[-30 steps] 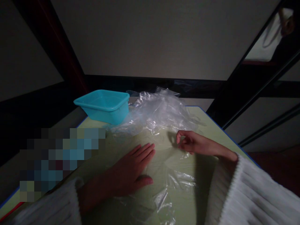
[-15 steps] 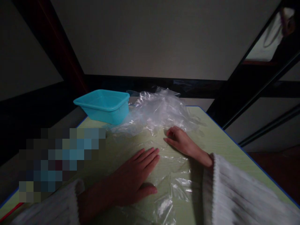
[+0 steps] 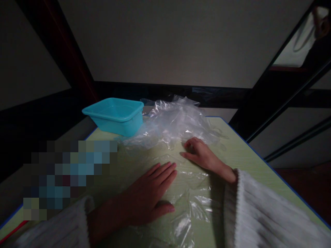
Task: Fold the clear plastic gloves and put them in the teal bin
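Note:
My left hand [image 3: 152, 193] lies flat with its fingers stretched out on a clear plastic bag [image 3: 181, 220] spread over the table. Farther forward, my right hand [image 3: 200, 155] rests at the near edge of a crumpled heap of clear plastic bags [image 3: 178, 119]. Its fingers are loosely bent, with a gap between thumb and forefinger, and nothing shows in them. The bag's film is so thin that its full outline cannot be made out.
A turquoise plastic basin [image 3: 116, 117] stands at the back left of the pale green table [image 3: 238, 151], which has a blue edge. At the left side an area is pixelated, and a thin red strip [image 3: 12, 232] shows below it. A panel rises behind the table.
Both hands keep their places on the plastic and the table. The whole view shifts very slightly; nothing else visibly differs.

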Demonstrator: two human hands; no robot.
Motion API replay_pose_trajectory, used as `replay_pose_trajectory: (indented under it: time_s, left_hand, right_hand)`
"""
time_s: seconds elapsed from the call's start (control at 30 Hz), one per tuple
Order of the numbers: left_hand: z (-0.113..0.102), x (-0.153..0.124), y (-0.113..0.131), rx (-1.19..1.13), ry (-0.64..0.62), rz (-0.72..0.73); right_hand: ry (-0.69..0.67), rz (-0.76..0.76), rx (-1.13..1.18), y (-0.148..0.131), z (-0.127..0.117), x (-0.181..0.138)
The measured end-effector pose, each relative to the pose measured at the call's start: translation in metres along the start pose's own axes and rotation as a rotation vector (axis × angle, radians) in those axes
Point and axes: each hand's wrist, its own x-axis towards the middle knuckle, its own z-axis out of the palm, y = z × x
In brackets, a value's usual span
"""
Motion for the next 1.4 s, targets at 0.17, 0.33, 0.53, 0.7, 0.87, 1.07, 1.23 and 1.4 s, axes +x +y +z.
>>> replay_pose_trajectory:
  time_s: [0.17,0.33,0.53,0.7,0.87,1.07,1.23,1.4]
  left_hand:
    - [-0.001,0.001,0.001,-0.002,0.007,-0.009]
    - [0.001,0.001,0.0,-0.036,0.068,0.01]
    - [0.001,0.002,0.002,0.014,0.061,-0.008]
    - [0.003,0.009,0.006,0.079,0.02,-0.083]
    - [0.005,0.015,0.001,0.052,0.088,-0.147]
    - [0.004,0.011,-0.009,0.029,0.181,-0.163]
    - [0.006,0.011,-0.013,0.033,0.124,-0.194]
    - [0.007,0.013,-0.016,0.068,0.103,-0.194]
  right_hand:
    - [-0.043,-0.001,0.005,0.007,0.01,0.001]
    - [-0.109,-0.057,0.112,0.002,0.007,0.003]
    - [-0.054,-0.13,0.174,-0.011,-0.002,0.002]
    - [0.02,-0.155,0.084,-0.006,0.002,0.004]
    - [0.096,-0.175,-0.084,0.002,-0.002,0.005]
    - [-0.109,-0.326,-0.142,-0.023,-0.008,-0.01]
    - [-0.408,-0.412,-0.136,-0.036,0.001,-0.028]
    - [-0.605,-0.355,-0.264,-0.015,-0.002,-0.032]
